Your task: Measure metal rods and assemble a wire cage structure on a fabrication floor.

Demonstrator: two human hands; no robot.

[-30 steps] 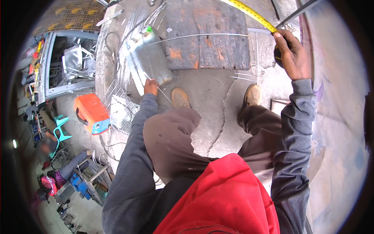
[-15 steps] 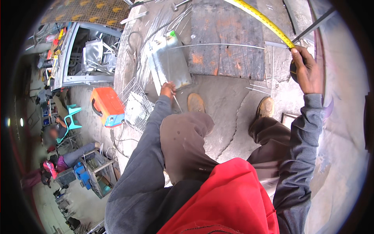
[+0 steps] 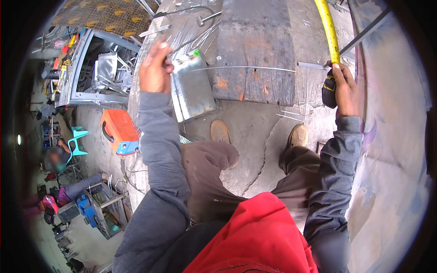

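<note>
My right hand [image 3: 346,88] is closed round a black tape measure [image 3: 328,91] on the right. Its yellow blade [image 3: 327,27] is drawn out and runs up past the top edge. My left hand [image 3: 156,68] is raised at the upper left, beside a flat silver sheet-metal piece [image 3: 193,91] with a green spot on one corner. Motion smears its fingers, so I cannot make out whether they hold anything. A thin metal rod [image 3: 246,68] reaches from the sheet metal across a dark, worn board [image 3: 255,50] on the floor.
An orange and blue machine [image 3: 119,129] with a handle stands left of my arm. Farther left are a metal-framed bin of scrap [image 3: 98,98], a turquoise stool [image 3: 78,141] and people at work. A hammer [image 3: 208,18] and thin strips lie near the board.
My left hand has moved up and left from the sheet metal's near edge. My right hand has come down and left with the tape measure, and the blade now stands steeper.
</note>
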